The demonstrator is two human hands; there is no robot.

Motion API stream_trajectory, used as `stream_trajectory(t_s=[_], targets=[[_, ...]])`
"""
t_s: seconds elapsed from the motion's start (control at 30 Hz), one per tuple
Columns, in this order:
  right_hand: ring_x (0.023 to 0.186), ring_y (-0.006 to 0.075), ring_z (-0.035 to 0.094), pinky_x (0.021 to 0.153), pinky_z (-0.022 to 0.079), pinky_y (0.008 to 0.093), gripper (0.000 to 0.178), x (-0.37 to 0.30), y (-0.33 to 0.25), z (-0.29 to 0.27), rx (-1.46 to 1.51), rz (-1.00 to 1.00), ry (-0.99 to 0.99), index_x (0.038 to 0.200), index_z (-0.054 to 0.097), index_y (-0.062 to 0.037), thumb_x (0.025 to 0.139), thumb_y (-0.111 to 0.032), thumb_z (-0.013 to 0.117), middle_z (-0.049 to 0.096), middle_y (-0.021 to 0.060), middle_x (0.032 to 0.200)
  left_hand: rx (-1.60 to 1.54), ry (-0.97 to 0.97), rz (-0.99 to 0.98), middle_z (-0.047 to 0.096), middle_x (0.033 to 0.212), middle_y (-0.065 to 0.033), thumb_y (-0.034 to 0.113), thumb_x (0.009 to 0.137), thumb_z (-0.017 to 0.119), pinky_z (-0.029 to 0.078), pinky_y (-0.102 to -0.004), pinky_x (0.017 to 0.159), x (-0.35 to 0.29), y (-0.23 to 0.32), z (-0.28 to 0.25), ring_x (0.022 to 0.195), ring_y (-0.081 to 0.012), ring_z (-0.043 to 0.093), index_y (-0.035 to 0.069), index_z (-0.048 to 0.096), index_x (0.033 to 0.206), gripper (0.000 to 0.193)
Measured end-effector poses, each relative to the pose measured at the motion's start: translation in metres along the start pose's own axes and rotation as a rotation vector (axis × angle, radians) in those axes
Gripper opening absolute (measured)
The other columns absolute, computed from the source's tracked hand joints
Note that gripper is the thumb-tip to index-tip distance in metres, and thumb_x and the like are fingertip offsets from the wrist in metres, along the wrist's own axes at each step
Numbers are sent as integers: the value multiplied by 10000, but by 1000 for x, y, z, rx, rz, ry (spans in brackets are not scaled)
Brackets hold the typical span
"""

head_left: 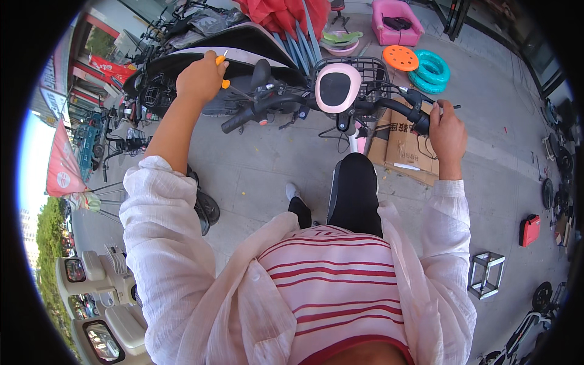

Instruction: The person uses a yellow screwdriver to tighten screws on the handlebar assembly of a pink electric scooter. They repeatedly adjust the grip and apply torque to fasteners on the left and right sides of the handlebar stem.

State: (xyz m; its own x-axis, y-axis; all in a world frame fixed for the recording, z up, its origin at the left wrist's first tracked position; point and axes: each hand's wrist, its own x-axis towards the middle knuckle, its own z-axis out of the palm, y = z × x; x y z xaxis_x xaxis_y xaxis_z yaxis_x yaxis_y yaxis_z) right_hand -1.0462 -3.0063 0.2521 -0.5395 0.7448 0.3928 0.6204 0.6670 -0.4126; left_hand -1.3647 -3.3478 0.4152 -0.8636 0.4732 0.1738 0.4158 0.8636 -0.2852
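Observation:
I am astride a pink and black electric bike, its handlebar [292, 100] in front of me. My left hand [199, 80] is raised just beyond the left grip [237, 120], off the bar. Its fingers are closed round orange-handled screwdrivers [225, 84]; one thin shaft points toward the handlebar, and a short metal tip sticks out at the fist's far side. My right hand [448, 135] is wrapped round the right grip, near the brake lever [447, 106]. Between them sits the pink-rimmed display housing [337, 89], with the black basket [371, 68] behind it.
A white and black scooter [249, 45] stands ahead at left, beside a folded red canopy [274, 15]. Flattened cardboard [406, 149] lies under the right grip. Teal rings [433, 76], an orange stool [400, 58] and a pink armchair [396, 24] are ahead right. A metal frame [486, 275] stands right.

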Motion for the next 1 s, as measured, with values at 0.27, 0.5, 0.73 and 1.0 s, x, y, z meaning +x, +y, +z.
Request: stream_trajectory(t_s=[0.27, 0.5, 0.73, 1.0], targets=[[787, 422, 696, 673, 545, 524, 295, 2, -4, -2, -15, 30, 7, 1127, 639, -131, 1007, -365, 508, 719, 205, 872, 162, 124, 681, 644, 1155, -104, 329, 821, 751, 502, -397, 926, -8, -50, -4, 1063, -294, 630, 168, 438, 1471, 739], [779, 410, 698, 661, 541, 503, 282, 0, -8, -5, -10, 55, 4, 1133, 638, -140, 1007, -358, 510, 725, 185, 866, 287, 387, 1066, 572, 1272, -105, 434, 722, 717, 450, -406, 1052, 27, -49, -14, 1227, -294, 551, 83, 571, 1290, 683], [748, 391, 698, 650, 540, 483, 259, 1, -5, -9, -28, 68, 12, 1128, 641, -154, 1003, -349, 524, 727, 146, 815, 190, 274, 1381, 591, 1076, -147, 340, 760, 729, 435, -437, 1053, 51, -36, -16, 1165, -342, 555, 30, 593, 834, 347], [735, 385, 701, 642, 540, 485, 239, 5, -2, -9, -37, 59, 7, 1125, 637, -171, 1001, -343, 527, 727, 141, 799, 106, 233, 1257, 579, 913, -119, 230, 757, 688, 538, -409, 757, 38, -38, -3, 1148, -338, 587, 54, 601, 757, 196]])
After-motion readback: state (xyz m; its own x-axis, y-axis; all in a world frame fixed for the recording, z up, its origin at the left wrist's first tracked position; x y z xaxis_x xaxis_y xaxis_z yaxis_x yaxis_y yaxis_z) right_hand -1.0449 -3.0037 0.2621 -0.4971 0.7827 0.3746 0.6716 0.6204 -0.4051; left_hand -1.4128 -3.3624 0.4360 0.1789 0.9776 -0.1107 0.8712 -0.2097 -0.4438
